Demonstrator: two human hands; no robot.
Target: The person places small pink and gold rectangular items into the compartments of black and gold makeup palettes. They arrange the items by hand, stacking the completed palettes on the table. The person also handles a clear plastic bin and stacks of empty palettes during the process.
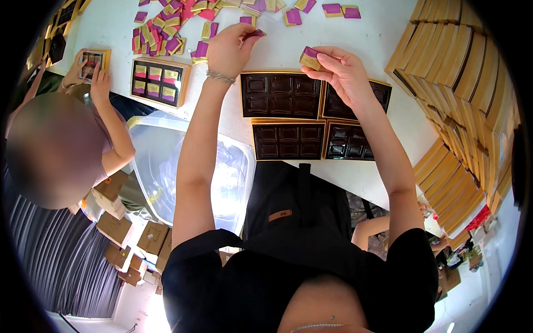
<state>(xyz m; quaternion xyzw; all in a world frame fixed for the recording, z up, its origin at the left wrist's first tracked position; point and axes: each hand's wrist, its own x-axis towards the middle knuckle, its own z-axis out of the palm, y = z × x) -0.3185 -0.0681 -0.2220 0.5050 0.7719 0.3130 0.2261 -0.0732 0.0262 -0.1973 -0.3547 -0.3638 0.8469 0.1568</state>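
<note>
My left hand [229, 51] reaches to the far side of the table, its fingertips pinching a small purple wrapped packet [258, 33]. Most of that packet is hidden by the fingers. Farther right, my right hand [341, 72] grips a gold-and-purple wrapped packet [309, 59] between thumb and fingers, above the trays. Under and beside it lie several dark brown moulded trays with gold rims, among them a far left tray [281, 94], a near left tray [288, 140] and a near right tray [348, 141]. Their visible compartments hold nothing. The far right tray [380, 97] is partly covered by my right hand.
Loose packets [161, 33] lie heaped at the far left. A box [160, 83] with packets in its compartments sits left of my forearm. A co-worker's hands [91, 72] hold another box. Tall stacks of gold-edged boxes [455, 72] stand right. A clear plastic bin [166, 183] is below the table edge.
</note>
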